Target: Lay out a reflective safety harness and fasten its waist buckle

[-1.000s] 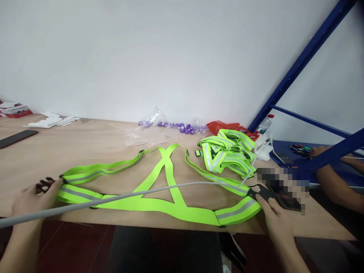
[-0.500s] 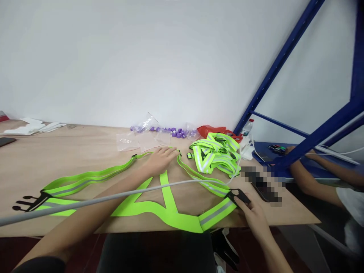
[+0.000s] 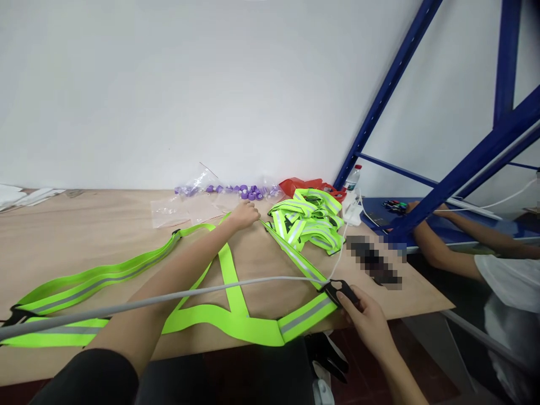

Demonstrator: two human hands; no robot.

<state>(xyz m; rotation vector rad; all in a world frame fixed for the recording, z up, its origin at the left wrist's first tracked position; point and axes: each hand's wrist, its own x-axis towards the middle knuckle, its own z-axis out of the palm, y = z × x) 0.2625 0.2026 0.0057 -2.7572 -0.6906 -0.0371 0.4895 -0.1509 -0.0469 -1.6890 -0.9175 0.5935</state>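
Left hand [image 3: 245,215]: fingers curled closed on the upper end of a shoulder strap. Right hand [image 3: 366,315]: thumb and fingers pinching the black buckle [image 3: 345,292] at the strap's near end. Neon harness [image 3: 253,329] lies on the table [image 3: 105,230], mostly left of the right fingers and nearer the wearer than the left ones; left forearm crosses over it and hides part.

In the way: grey cable [image 3: 181,294] cuts across the view between both hands, over the left forearm and harness. Neon webbing pile [image 3: 323,233] sits just right of the left fingers, beyond the right ones.

Around: purple parts [image 3: 252,196] and clear bags [image 3: 169,212] behind and left of the left fingers. Red bag [image 3: 295,185] behind-right of them. White adapter [image 3: 352,215] and bottle [image 3: 352,179] farther right, by the blue frame [image 3: 388,84]. Blurred-out dark object [image 3: 371,259] just beyond the right fingers. Co-worker's arm [image 3: 449,261] well off right, behind the frame.
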